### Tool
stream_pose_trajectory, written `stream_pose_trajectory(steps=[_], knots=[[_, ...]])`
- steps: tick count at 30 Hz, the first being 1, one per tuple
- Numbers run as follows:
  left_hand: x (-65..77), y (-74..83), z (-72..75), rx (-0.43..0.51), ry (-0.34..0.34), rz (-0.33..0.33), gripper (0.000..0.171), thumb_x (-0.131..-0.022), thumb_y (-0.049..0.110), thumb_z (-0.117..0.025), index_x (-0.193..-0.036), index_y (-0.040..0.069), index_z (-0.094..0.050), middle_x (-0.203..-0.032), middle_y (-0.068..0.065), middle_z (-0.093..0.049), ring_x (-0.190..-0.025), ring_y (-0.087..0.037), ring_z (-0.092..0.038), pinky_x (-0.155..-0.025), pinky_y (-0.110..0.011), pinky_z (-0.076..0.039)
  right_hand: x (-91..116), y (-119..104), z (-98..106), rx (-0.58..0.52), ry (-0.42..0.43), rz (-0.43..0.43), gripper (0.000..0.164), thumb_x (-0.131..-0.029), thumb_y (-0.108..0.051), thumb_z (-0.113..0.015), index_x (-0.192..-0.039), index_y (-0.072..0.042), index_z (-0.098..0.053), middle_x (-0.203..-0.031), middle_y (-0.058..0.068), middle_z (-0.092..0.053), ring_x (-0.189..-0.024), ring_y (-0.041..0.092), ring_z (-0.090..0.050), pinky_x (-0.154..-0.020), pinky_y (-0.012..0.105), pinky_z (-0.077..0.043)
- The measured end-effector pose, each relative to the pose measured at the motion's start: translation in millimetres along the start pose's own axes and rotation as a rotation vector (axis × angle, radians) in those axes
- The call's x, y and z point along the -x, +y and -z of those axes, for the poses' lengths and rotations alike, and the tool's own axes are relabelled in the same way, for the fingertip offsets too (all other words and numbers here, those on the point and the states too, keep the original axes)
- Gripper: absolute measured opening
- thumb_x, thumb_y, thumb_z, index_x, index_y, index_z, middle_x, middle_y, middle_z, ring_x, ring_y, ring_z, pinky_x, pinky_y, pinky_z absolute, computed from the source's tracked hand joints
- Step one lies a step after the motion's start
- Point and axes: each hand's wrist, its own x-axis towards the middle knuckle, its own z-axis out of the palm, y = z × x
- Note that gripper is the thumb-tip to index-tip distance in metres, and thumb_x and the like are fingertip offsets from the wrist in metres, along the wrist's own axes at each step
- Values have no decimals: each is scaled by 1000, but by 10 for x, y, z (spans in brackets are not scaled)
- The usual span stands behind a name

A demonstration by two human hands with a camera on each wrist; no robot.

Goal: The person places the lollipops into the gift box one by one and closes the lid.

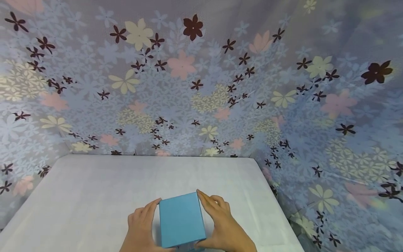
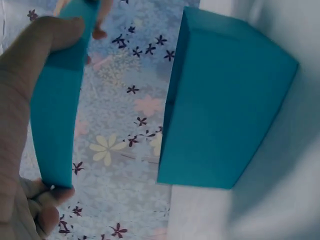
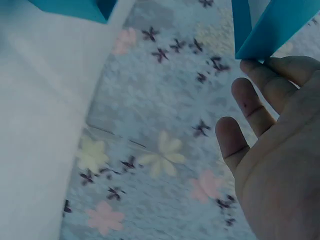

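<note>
A light blue square box lid is held up between both hands, its flat top toward the head camera. My left hand grips the left side, with fingertips at the far corner and the thumb at the near edge. On the opposite side, my right hand holds the lid the same way. Below the lid, apart from it, the matching blue box stands on the white table in the left wrist view. The lid's open underside shows in the right wrist view. From the head, the lid hides most of the box.
The table has a white cover. Floral fabric hangs behind it and along both sides, close to the table's edges.
</note>
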Motion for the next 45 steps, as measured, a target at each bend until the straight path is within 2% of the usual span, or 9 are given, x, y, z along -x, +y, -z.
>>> stream_pose_trajectory(steps=[4,9,13,18,24,28,33,38,45], knots=[[-2,48,-103,-4,-32,70,134,-41,86,-79,-147,12,-43,-134,-8,-58,-103,-25,-49,-81,-51,-34,-63,142,-46,-67,-72,-55,132,-58,-58,-91,-161,-37,-11,-164,-17,-24,-136,23,-28,-93,62,-38],[21,92,-195,-26,-83,133,135,-40,88,-77,-145,10,-47,-134,-7,-59,-102,-24,-50,-82,-51,-36,-80,290,-147,-154,-120,-98,137,-53,-49,-96,-161,-40,-12,-162,-16,-29,-137,26,-28,-94,66,-38],[43,113,-243,-49,-147,186,139,-38,94,-70,-146,9,-47,-134,-6,-59,-103,-21,-48,-84,-50,-36,-67,370,-221,-167,-129,-111,136,-52,-48,-97,-160,-40,-16,-159,-15,-35,-132,24,-32,-93,63,-40],[43,80,-307,-50,-230,227,142,-38,97,-67,-148,11,-45,-137,-6,-57,-105,-21,-47,-85,-49,-35,-34,444,-323,-144,-154,-142,135,-51,-58,-94,-160,-40,-16,-160,-15,-33,-128,21,-35,-93,58,-44],[47,-14,-314,-11,-297,219,134,-45,91,-70,-148,11,-46,-140,-8,-56,-104,-22,-48,-82,-47,-34,-8,488,-389,-143,-169,-161,135,-49,-62,-93,-159,-41,-18,-160,-17,-33,-122,17,-36,-92,54,-45],[59,-59,-306,5,-323,208,135,-43,90,-72,-148,9,-45,-139,-9,-56,-102,-22,-48,-81,-46,-33,15,510,-402,-188,-198,-156,129,-56,-60,-92,-159,-41,-17,-157,-14,-37,-124,20,-36,-90,52,-45],[64,-66,-330,0,-303,180,135,-42,90,-73,-147,9,-46,-137,-7,-57,-100,-20,-48,-79,-44,-34,69,511,-420,-245,-211,-179,123,-63,-59,-89,-160,-41,-14,-152,-7,-38,-127,27,-35,-87,49,-48],[37,-50,-310,13,-304,186,135,-42,90,-73,-147,10,-45,-138,-7,-56,-102,-21,-48,-80,-46,-33,67,520,-429,-252,-191,-161,124,-63,-55,-90,-160,-40,-15,-150,-7,-40,-125,28,-35,-85,46,-48],[44,-57,-297,6,-319,200,136,-40,89,-74,-146,9,-46,-138,-7,-56,-101,-21,-47,-80,-46,-34,58,543,-461,-234,-202,-165,124,-63,-55,-91,-160,-40,-15,-151,-5,-40,-126,27,-36,-86,47,-48]])
